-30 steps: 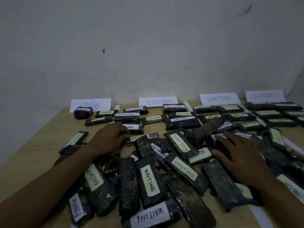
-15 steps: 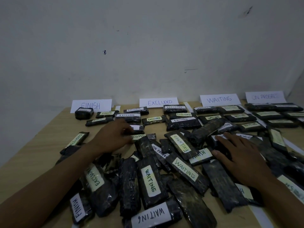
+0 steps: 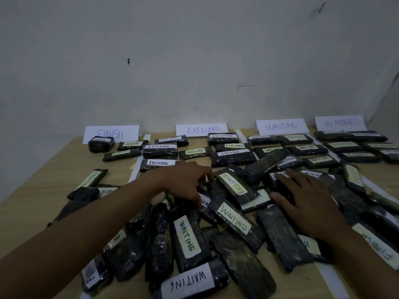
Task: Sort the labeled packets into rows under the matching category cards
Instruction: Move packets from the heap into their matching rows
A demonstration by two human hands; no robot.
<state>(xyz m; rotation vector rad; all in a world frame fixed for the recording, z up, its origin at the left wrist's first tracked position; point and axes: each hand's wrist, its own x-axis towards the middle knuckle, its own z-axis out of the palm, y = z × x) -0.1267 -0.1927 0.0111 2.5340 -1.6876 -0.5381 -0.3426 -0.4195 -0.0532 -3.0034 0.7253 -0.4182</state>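
Four white cards stand along the wall: FINISH [image 3: 111, 133], EXCLUDED [image 3: 203, 130], WAITING [image 3: 280, 126] and ON PROGRESS [image 3: 340, 123]. Rows of dark labeled packets lie under each, such as an EXCLUDED packet [image 3: 158, 162]. A loose pile of packets [image 3: 233, 221] covers the near table. My left hand [image 3: 185, 180] reaches into the pile's middle, its fingers and thumb curled around the end of a dark packet [image 3: 207, 188] beside a tilted EXCLUDED packet [image 3: 235, 183]. My right hand [image 3: 308, 203] rests palm down on packets at the right, fingers spread.
The wooden table [image 3: 32, 190] meets a grey wall at the back. White tape strips [image 3: 135, 171] run front to back between the columns. A lone EXCLUDED packet [image 3: 91, 178] lies at the left, apart from the rows.
My left hand has left the EXCLUDED row and slid right, into the middle of the pile. My right hand has stayed where it was.
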